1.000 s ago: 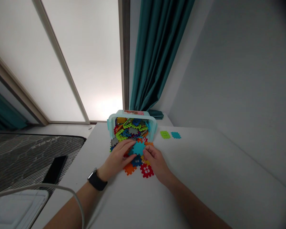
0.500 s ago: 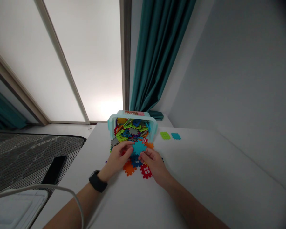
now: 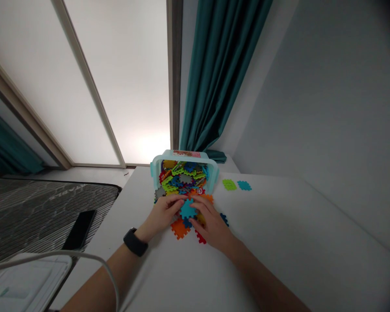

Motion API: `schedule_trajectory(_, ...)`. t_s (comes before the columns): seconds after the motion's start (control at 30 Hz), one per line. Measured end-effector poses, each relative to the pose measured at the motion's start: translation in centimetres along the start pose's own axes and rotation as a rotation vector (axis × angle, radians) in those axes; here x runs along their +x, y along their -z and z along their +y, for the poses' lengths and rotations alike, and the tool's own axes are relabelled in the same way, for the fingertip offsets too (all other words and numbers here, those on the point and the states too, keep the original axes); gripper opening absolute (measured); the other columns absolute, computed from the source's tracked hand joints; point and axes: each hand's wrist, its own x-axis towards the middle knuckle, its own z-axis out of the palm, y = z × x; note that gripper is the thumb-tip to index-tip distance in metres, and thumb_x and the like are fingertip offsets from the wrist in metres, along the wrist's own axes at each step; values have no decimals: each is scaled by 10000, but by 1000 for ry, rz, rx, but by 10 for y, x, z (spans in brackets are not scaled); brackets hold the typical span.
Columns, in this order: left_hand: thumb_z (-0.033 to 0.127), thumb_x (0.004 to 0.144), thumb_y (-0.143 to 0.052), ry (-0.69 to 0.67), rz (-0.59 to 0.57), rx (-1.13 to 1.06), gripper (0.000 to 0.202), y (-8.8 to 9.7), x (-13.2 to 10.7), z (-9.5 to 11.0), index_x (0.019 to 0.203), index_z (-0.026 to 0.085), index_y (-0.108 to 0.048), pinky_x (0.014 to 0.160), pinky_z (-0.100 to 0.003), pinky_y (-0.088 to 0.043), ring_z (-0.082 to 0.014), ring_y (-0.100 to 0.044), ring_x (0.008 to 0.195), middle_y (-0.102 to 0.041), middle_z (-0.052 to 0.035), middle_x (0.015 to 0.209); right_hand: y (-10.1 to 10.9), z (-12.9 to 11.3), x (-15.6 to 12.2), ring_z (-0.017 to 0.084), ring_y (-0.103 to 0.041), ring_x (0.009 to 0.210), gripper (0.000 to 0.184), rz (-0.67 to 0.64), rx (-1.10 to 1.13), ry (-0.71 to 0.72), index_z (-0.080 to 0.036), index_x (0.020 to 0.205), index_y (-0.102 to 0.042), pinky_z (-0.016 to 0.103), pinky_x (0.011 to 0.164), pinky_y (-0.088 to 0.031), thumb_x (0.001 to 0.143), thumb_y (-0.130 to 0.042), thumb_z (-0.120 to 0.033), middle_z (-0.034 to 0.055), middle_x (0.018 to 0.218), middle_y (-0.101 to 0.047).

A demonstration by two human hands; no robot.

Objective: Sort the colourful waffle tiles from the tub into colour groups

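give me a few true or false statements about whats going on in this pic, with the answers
1. The left hand and right hand both hold a teal plastic piece. True.
2. The black watch is on the right wrist. False: it is on the left wrist.
3. The light teal plastic box stands upright with its lid on. False: it lies tipped, its open side towards the hands, with colourful pieces spilling out.
4. A lime green piece and a smaller-looking teal piece lie apart, right of the box. True.
5. The black phone lies on the white table. False: it lies on the dark striped mat beside the table.
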Motion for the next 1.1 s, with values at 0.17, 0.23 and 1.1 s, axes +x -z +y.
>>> schedule_trajectory(0.17, 387, 955, -536, -163, -9, 155, 373, 4, -4, 1, 1249, 179, -637, 754, -329, -569, -195, -667, 815, -726, -76, 985, 4, 6, 2, 268, -555, 1278, 297, 25, -32, 15, -261, 1237, -557, 500, 1074, -479, 942, -577, -238, 120, 1373, -575)
schedule_trajectory(0.23, 399, 903, -639, -278, -7, 303, 507, 6, -5, 0, 1360, 203, -544, 831, -371, -569, -226, -662, 928, -693, -101, 1103, 7, 10, 3, 278, -566, 1266, 303, 58, -41, 7, -261, 1242, -561, 513, 1068, -480, 940, -591, -254, 125, 1360, -588)
schedule_trajectory(1.1, 297, 962, -519, -479, 69, 637, 457, -17, -3, 7, 1399, 192, -439, 946, -431, -516, -274, -601, 1094, -622, -128, 1182, 34, 27, -7, 286, -563, 1267, 346, 67, -115, -16, -273, 1304, -577, 523, 1080, -467, 959, -567, -288, 125, 1373, -594)
